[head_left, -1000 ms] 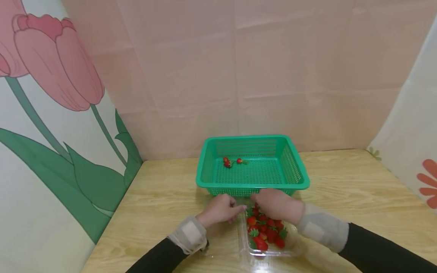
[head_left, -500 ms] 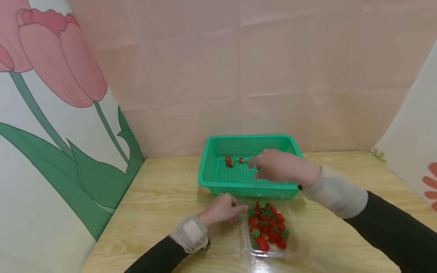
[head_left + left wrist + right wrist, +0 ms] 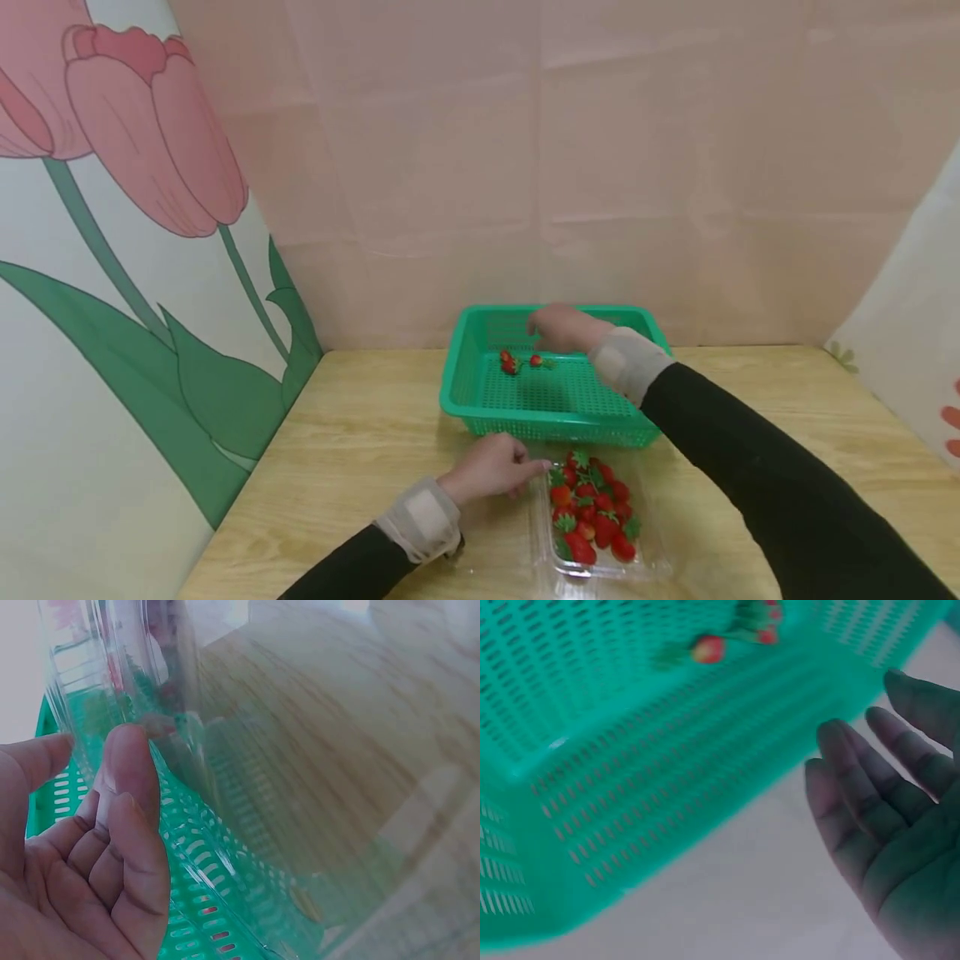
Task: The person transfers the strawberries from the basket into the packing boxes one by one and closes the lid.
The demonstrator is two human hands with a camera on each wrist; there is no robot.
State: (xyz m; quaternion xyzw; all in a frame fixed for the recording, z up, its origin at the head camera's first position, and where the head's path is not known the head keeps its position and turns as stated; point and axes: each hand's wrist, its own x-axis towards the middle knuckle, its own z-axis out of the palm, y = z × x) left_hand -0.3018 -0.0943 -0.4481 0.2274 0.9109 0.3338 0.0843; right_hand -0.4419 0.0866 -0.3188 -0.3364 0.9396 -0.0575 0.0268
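Note:
My left hand [image 3: 491,471] lies beside a clear plastic box [image 3: 652,542], its extended thumb at the box's left rim and its other fingers loosely bent. Several red strawberries [image 3: 603,527] with green leaves fill much of the box. In the left wrist view, clear plastic [image 3: 247,787] spreads in front of the left hand [image 3: 97,862]. My right hand [image 3: 566,327] hovers over the green basket [image 3: 525,423], towards its back. The right wrist view shows that hand [image 3: 900,802] with nothing in it, fingers apart. A few strawberries [image 3: 708,649] sit on the basket's floor.
The wooden table [image 3: 375,417] extends on both sides of the basket. A pink backdrop [image 3: 420,167] rises behind it. A panel with painted tulips [image 3: 150,142] stands on the left, and a white patterned panel [image 3: 915,333] on the right.
My right hand has left the strawberries in the box and moved forward, up over the green basket. The left hand has kept its place by the box. The view has shifted slightly.

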